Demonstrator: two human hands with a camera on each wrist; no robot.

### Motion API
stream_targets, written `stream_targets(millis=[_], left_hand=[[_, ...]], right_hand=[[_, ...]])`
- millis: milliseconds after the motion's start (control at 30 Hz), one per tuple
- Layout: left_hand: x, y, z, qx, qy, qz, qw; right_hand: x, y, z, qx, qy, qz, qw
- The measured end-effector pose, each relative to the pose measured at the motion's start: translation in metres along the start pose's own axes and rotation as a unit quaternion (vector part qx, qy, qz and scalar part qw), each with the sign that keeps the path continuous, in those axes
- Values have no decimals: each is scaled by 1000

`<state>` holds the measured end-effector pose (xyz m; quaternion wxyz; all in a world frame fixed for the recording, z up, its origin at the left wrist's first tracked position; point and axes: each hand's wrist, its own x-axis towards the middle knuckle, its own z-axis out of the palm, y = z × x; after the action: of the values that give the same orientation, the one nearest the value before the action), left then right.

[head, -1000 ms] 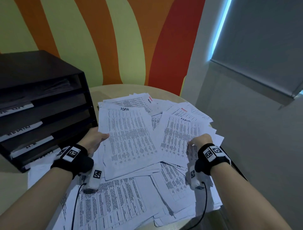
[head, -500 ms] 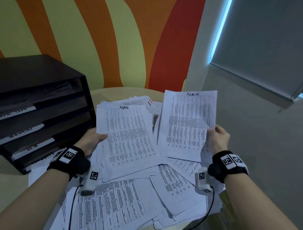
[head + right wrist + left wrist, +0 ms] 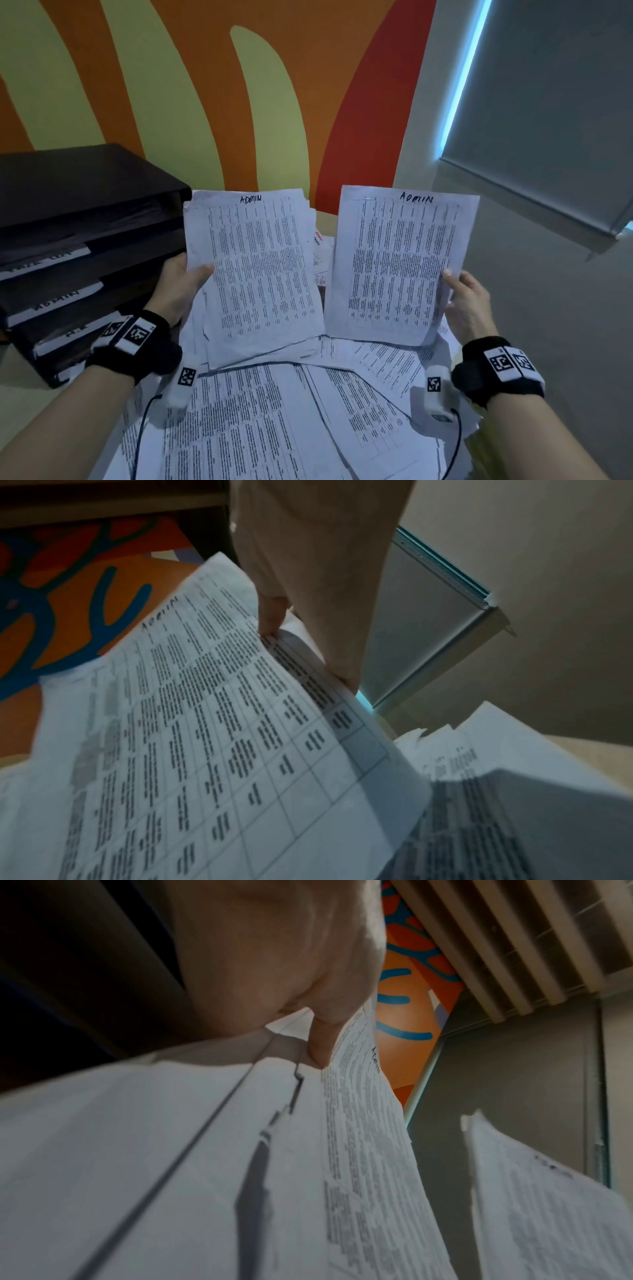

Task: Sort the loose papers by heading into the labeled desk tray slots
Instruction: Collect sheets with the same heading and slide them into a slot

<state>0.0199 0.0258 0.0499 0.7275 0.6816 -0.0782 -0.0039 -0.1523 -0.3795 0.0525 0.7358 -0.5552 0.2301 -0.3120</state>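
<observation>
At left of the head view: black tray (image 3: 85,219), four stacked slots, white label strips on the fronts; one strip (image 3: 58,301) reads ADMIN upside down, the others too blurred or cut off to read. Some sheets visible in the top slot.

Just right of the tray: left hand (image 3: 181,287), thumb curled over the left edge of a sheaf (image 3: 257,274), fingers behind it. Sheaf raised and tilted toward the camera, headed ADMIN in handwriting, several sheets thick with staggered edges. In the left wrist view, left hand (image 3: 274,961) with thumb pressed on the printed face of the sheaf (image 3: 359,1137), layered edges showing.

Centre right of the head view: a single sheet (image 3: 400,267), also headed ADMIN, held up beside the sheaf, a narrow gap between the two. Right hand (image 3: 469,308) pinching its right edge, thumb on the front. In the right wrist view, right hand (image 3: 308,574) gripping the sheet (image 3: 205,737) at the edge, table grid legible, text blurred.

Across the lower frame: loose papers (image 3: 274,411) heaped and overlapping on the bench (image 3: 20,404), beneath both raised items. Black wristbands with square markers on both wrists.
</observation>
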Motion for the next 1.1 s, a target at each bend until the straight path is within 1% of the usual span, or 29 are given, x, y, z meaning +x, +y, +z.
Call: stream_targets(millis=[133,200,300,400,467,600,700,833,933,1000,1033,1100], left_hand=[[-2,18,12,20,-27,30,999],[-4,25,17,28,-42,35,998],[-4,29,15,12,-42,39,998],[-4,30,8,-10,-40,39,998],[-7,30,6,-21,-46,32,998],[-12,32,13,-39,-74,23,996],[-15,33,23,-43,-85,9,995],[-19,36,33,-23,-105,7,994],[-22,39,37,18,-107,21,994],[-22,39,38,38,-94,7,995],[-21,36,39,40,-81,-3,996],[-22,31,41,0,-69,-28,997]], right_hand=[[-1,-6,21,-6,-49,1,999],[-4,-9,36,-20,-67,-12,998],[-12,-18,54,-59,-78,-63,993],[-18,-31,62,-85,-90,-138,983],[-19,-35,67,-102,-93,-154,978],[-20,-30,86,-146,-71,-129,978],[-31,-21,107,-180,-57,-107,976],[-41,-11,124,-195,-53,-87,976],[-40,-5,125,-197,-77,-93,973],[-43,-2,128,-218,-89,-96,967],[-45,1,131,-222,-86,-94,967],[-51,8,139,-219,-64,-78,970]])
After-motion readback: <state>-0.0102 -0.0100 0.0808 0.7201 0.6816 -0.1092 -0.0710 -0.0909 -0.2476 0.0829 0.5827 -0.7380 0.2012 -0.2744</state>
